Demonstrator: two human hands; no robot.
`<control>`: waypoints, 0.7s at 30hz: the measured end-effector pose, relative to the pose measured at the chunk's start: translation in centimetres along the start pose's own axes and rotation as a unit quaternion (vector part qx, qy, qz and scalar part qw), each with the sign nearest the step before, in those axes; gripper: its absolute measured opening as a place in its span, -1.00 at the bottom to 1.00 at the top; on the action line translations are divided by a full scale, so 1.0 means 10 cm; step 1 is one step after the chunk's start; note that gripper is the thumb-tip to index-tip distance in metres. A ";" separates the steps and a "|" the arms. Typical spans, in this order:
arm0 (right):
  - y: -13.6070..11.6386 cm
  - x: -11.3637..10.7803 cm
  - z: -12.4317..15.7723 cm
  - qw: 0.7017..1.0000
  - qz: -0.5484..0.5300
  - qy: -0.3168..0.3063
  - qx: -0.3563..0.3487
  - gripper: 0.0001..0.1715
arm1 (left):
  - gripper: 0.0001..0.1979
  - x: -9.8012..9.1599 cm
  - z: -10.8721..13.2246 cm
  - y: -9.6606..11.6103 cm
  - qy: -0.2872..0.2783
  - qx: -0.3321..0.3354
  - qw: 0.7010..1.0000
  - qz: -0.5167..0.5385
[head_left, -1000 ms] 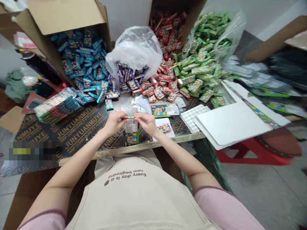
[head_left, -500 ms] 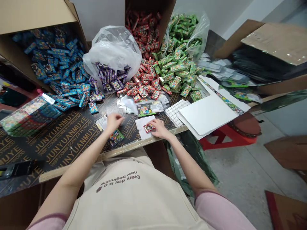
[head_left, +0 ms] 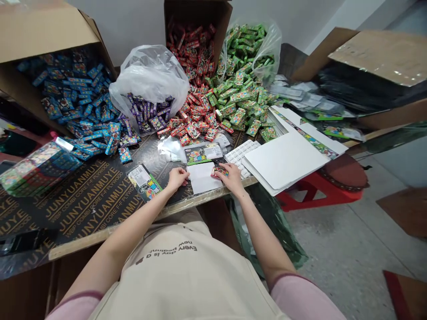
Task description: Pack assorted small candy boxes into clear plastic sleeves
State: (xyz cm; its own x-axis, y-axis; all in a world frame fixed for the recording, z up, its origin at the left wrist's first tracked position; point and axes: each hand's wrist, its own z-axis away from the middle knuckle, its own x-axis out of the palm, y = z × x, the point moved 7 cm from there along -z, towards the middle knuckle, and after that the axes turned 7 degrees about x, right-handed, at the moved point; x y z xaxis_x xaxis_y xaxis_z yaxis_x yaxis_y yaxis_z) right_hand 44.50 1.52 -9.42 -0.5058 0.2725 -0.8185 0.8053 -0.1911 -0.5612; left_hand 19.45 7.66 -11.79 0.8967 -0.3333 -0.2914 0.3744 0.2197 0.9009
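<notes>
A white sheet lies flat at the table's front edge, between my two hands. My right hand is closed on a small red packet, held over the sheet's right side. At the sheet's left edge, my left hand has its fingertips pinched together; whether they grip the edge or something small is hidden. Left of that hand rests a black printed pack with a pale label. Another printed pack lies just behind the sheet, near some clear plastic sleeves.
Heaps of blue packets, purple packets, red packets and green packets line the back. White boards overhang the right edge above a red stool. A wrapped block of boxes stands left.
My left hand has moved right, from above the black printed pack to the white sheet's left edge. My right hand has shifted the red packet rightward, uncovering more of the sheet.
</notes>
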 end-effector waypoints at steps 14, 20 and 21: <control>-0.09 -0.11 0.03 0.978 -0.194 0.000 0.073 -0.38 | -0.86 -0.16 0.34 0.64 0.000 0.218 0.973 0.074; -0.58 -0.13 0.02 0.862 -0.489 -0.090 0.101 -0.08 | -0.83 -0.24 0.80 0.94 -0.100 0.385 0.917 -0.030; -0.65 -0.16 0.02 0.863 -0.490 -0.083 0.092 -0.10 | -0.82 -0.23 0.81 0.93 -0.111 0.381 0.917 -0.039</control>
State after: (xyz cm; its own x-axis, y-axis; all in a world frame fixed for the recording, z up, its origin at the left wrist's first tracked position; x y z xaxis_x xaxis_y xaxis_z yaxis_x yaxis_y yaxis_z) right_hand 40.00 2.19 -4.46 -0.9657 0.2522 0.0617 -0.0884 -0.0959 -0.9915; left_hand 18.91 3.01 -0.15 0.7728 -0.5169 -0.3682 0.0857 -0.4899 0.8676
